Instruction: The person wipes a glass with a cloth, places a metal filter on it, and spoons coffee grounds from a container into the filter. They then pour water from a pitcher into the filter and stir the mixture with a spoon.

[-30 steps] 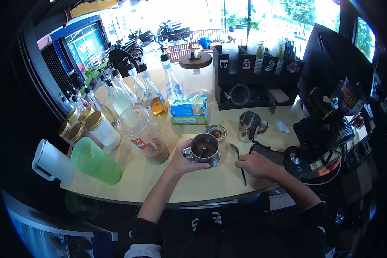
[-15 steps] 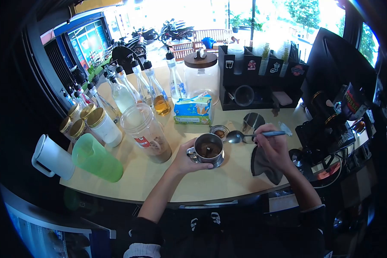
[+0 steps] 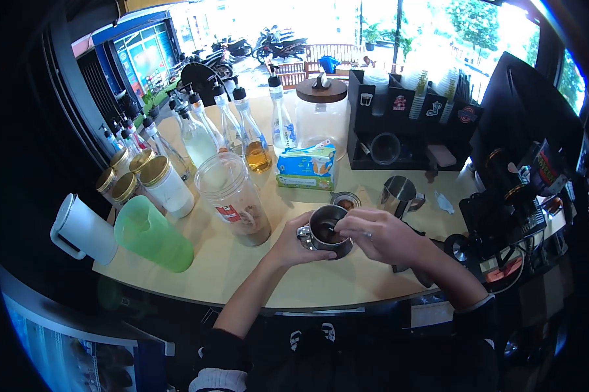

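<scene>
My left hand (image 3: 296,245) is closed around a metal cup (image 3: 317,233) near the front of the counter, its thumb along the near side. The cup's rim faces up and brown contents show inside. Over the cup, my right hand (image 3: 386,240) pinches a spoon (image 3: 332,229), whose lower end is down inside the cup. Most of the spoon is hidden by my fingers. Just behind the cup sits a small round strainer-like dish (image 3: 345,200) with brown stuff in it. A steel pitcher (image 3: 398,193) stands behind my right hand.
On the left stand a clear tub (image 3: 232,202), green jug (image 3: 154,234), white pitcher (image 3: 82,228) and gold-lidded jars (image 3: 167,189). Pump bottles (image 3: 255,134), a tissue pack (image 3: 306,168) and a black cup rack (image 3: 409,134) line the back. Black equipment (image 3: 497,215) fills the right side.
My right hand has moved left to the cup, and the spoon has gone from beside it to inside it. The left hand keeps its hold on the cup. The view has shifted slightly.
</scene>
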A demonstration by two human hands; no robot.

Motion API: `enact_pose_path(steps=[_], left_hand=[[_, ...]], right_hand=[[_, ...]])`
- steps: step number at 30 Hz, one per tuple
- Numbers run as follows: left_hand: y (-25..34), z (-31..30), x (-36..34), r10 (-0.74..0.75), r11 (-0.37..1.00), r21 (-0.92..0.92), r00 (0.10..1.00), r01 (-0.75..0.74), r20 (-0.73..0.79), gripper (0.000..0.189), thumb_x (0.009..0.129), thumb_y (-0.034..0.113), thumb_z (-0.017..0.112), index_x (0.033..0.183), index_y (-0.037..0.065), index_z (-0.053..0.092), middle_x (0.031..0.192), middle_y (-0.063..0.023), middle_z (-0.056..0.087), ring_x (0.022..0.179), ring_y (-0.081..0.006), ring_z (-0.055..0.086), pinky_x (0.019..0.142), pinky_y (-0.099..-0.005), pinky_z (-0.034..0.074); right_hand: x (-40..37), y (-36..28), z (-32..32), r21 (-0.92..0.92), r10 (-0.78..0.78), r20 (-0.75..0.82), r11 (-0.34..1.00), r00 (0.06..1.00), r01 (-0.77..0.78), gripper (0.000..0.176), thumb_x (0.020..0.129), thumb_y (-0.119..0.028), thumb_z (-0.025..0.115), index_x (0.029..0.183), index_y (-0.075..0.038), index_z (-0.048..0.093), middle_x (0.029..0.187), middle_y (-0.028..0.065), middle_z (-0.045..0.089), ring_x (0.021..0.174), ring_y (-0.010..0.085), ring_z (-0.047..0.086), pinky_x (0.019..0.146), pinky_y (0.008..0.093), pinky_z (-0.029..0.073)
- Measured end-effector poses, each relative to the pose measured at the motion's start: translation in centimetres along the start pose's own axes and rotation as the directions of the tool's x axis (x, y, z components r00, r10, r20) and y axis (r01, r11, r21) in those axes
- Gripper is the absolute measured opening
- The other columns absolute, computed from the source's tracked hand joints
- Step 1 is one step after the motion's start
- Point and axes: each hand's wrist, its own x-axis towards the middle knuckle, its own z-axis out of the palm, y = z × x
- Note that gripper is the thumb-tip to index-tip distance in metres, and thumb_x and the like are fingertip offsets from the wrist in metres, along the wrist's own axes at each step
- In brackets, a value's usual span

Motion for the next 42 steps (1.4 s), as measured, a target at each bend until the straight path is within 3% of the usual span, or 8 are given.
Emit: enact_pose_path(steps=[2, 7, 10, 12, 25, 28, 30, 42], left_hand=[[0.0, 0.0, -0.1, -0.010, 1.000, -0.012, 1.000, 0.010, -0.004, 0.076, 0.057, 0.023, 0.090, 0.120, 0.000, 0.055, 0.108, -0.0096, 0.065, 0.101, -0.0170, 0.062, 0.091, -0.0315, 0.048], [-0.1, 0.1, 0.0, -0.005, 0.999, -0.031, 1.000, 0.005, 0.005, 0.077, 0.057, 0.023, 0.090, 0.122, 0.000, 0.055, 0.110, -0.0101, 0.064, 0.103, -0.0174, 0.061, 0.093, -0.0317, 0.047], [0.5, 0.3, 0.1, -0.029, 0.994, -0.105, 1.000, 0.030, 0.006, 0.078, 0.057, 0.022, 0.089, 0.123, 0.000, 0.054, 0.111, -0.0102, 0.064, 0.104, -0.0174, 0.061, 0.093, -0.0319, 0.047], [0.4, 0.2, 0.2, -0.012, 0.997, -0.078, 1.000, 0.013, 0.014, 0.078, 0.057, 0.022, 0.089, 0.123, 0.000, 0.054, 0.112, -0.0103, 0.064, 0.104, -0.0173, 0.061, 0.093, -0.0320, 0.047], [0.3, 0.1, 0.1, -0.013, 0.998, -0.067, 1.000, 0.014, 0.015, 0.080, 0.056, 0.021, 0.090, 0.124, -0.001, 0.054, 0.112, -0.0100, 0.064, 0.104, -0.0173, 0.061, 0.094, -0.0325, 0.047], [0.2, 0.1, 0.1, -0.033, 0.998, -0.054, 0.999, 0.034, 0.022, 0.080, 0.056, 0.021, 0.090, 0.124, -0.001, 0.053, 0.112, -0.0102, 0.064, 0.104, -0.0174, 0.061, 0.094, -0.0327, 0.047], [0.1, 0.1, 0.0, -0.033, 0.997, -0.065, 0.999, 0.034, 0.017, 0.080, 0.056, 0.021, 0.090, 0.124, -0.001, 0.053, 0.113, -0.0103, 0.064, 0.105, -0.0175, 0.061, 0.094, -0.0328, 0.047], [0.2, 0.2, 0.2, -0.021, 0.996, -0.091, 0.999, 0.023, 0.024, 0.078, 0.057, 0.020, 0.089, 0.123, -0.002, 0.054, 0.111, -0.0109, 0.064, 0.104, -0.0170, 0.061, 0.093, -0.0330, 0.047]], right_hand=[[-0.1, 0.6, 0.0, -0.064, 0.041, -0.059, 0.997, 0.997, -0.044, 0.015, 0.084, -0.004, 0.060, 0.099, -0.002, 0.059, 0.089, 0.0108, 0.060, 0.084, 0.0313, 0.061, 0.071, 0.0393, 0.051], [-0.2, 0.8, -0.5, 0.060, 0.003, -0.024, 0.998, 1.000, -0.002, 0.019, 0.081, 0.000, 0.062, 0.100, -0.002, 0.060, 0.086, 0.0117, 0.060, 0.081, 0.0304, 0.062, 0.070, 0.0389, 0.051], [-0.3, 1.0, -0.6, -0.043, 0.038, -0.044, 0.998, 0.998, -0.040, 0.016, 0.084, -0.003, 0.061, 0.099, -0.001, 0.061, 0.086, 0.0124, 0.061, 0.081, 0.0306, 0.062, 0.071, 0.0392, 0.051], [-0.3, 1.1, -0.5, 0.087, 0.027, -0.039, 0.996, 0.999, -0.024, 0.011, 0.086, -0.006, 0.060, 0.096, -0.001, 0.061, 0.087, 0.0123, 0.061, 0.080, 0.0308, 0.062, 0.071, 0.0396, 0.051], [0.2, 1.5, -0.6, 0.021, 0.060, -0.071, 0.998, 0.996, -0.059, 0.012, 0.085, -0.006, 0.061, 0.096, -0.001, 0.062, 0.086, 0.0114, 0.061, 0.083, 0.0307, 0.061, 0.073, 0.0389, 0.051], [0.2, 1.2, -0.5, 0.093, 0.011, -0.056, 0.996, 0.998, -0.006, 0.010, 0.085, -0.005, 0.061, 0.094, -0.001, 0.062, 0.085, 0.0107, 0.061, 0.083, 0.0296, 0.061, 0.074, 0.0384, 0.051], [0.1, 1.8, -0.3, -0.034, -0.007, -0.087, 0.999, 0.996, 0.004, 0.010, 0.084, -0.004, 0.061, 0.094, -0.002, 0.061, 0.086, 0.0098, 0.060, 0.083, 0.0284, 0.060, 0.073, 0.0382, 0.051], [-0.9, 1.3, 2.0, -0.191, -0.217, -0.103, 0.962, 0.971, 0.195, 0.020, 0.077, -0.003, 0.067, 0.093, -0.004, 0.056, 0.086, 0.0057, 0.053, 0.081, 0.0226, 0.058, 0.066, 0.0340, 0.049]])
